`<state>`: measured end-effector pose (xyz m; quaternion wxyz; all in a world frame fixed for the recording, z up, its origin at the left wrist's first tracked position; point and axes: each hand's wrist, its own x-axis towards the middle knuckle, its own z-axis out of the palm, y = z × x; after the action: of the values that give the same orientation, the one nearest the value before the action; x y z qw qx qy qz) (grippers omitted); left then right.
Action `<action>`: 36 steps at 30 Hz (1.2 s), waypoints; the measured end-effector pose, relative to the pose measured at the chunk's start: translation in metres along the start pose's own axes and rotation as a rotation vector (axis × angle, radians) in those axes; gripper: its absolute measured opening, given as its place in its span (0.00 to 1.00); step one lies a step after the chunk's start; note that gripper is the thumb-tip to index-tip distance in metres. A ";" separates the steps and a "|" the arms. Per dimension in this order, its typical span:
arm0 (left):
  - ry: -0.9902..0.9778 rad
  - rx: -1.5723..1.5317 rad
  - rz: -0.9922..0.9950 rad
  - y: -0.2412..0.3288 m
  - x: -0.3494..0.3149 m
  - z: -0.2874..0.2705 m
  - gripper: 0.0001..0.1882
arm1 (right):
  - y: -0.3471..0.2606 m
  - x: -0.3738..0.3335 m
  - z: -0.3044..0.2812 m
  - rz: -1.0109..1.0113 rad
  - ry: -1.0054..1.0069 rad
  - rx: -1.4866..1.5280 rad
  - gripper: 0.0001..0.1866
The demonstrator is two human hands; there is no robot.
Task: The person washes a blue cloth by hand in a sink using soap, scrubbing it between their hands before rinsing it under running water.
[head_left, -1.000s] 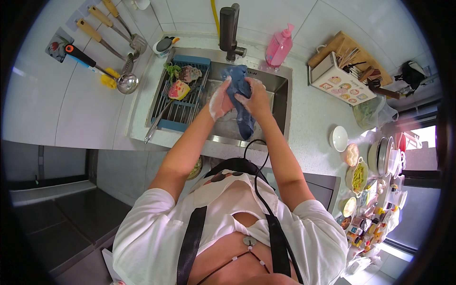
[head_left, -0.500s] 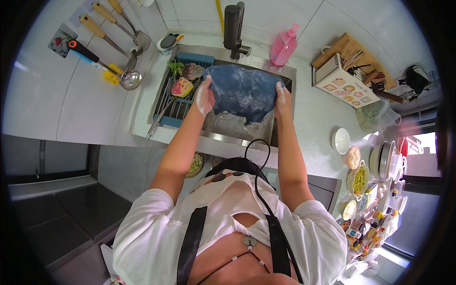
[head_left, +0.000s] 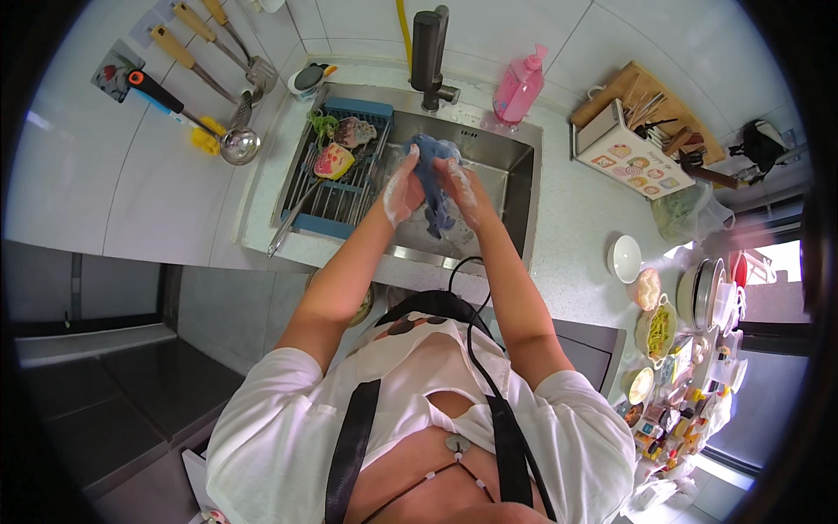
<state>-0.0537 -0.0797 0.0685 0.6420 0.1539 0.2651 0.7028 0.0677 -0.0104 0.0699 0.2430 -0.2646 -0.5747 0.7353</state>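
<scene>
A wet blue cloth (head_left: 429,175) with suds on it is bunched between my two hands above the steel sink (head_left: 520,166). My left hand (head_left: 402,188) grips it from the left side, with white foam along the palm and wrist. From the right, my right hand (head_left: 463,192) presses against the cloth, foam on its fingers too. The cloth's lower end hangs down toward the sink floor. Parts of the fingers are hidden behind the fabric.
A drying rack (head_left: 301,196) with sponges spans the sink's left side, a long metal utensil lying on it. Behind stands the dark faucet (head_left: 427,57), with a pink pump bottle (head_left: 519,87) to its right. A white bowl (head_left: 624,258) and several dishes line the right counter.
The cloth was spread wide between my hands; now it is gathered into a narrow bunch. My hands have come together, the right one moving left and the left one slightly right.
</scene>
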 end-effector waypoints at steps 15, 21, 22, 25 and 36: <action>0.116 -0.434 0.079 0.015 0.009 0.007 0.18 | 0.025 0.009 -0.001 -0.334 -0.017 -0.422 0.46; 0.129 -0.406 0.143 0.028 0.018 -0.017 0.14 | 0.051 0.033 -0.029 -0.146 0.142 -0.454 0.27; 0.185 -0.328 0.157 0.032 0.017 -0.031 0.14 | 0.030 0.027 -0.026 -0.200 0.162 -0.535 0.24; 0.326 -0.062 0.236 0.031 0.018 -0.057 0.18 | 0.011 0.031 -0.036 -0.295 0.171 -0.612 0.19; 0.290 0.106 -0.233 -0.001 0.017 -0.027 0.17 | -0.041 0.031 -0.020 -0.002 -0.002 -0.159 0.19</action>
<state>-0.0699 -0.0678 0.0438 0.6650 0.0529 0.4075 0.6236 0.0605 0.0331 0.1021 0.2214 -0.2816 -0.6317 0.6875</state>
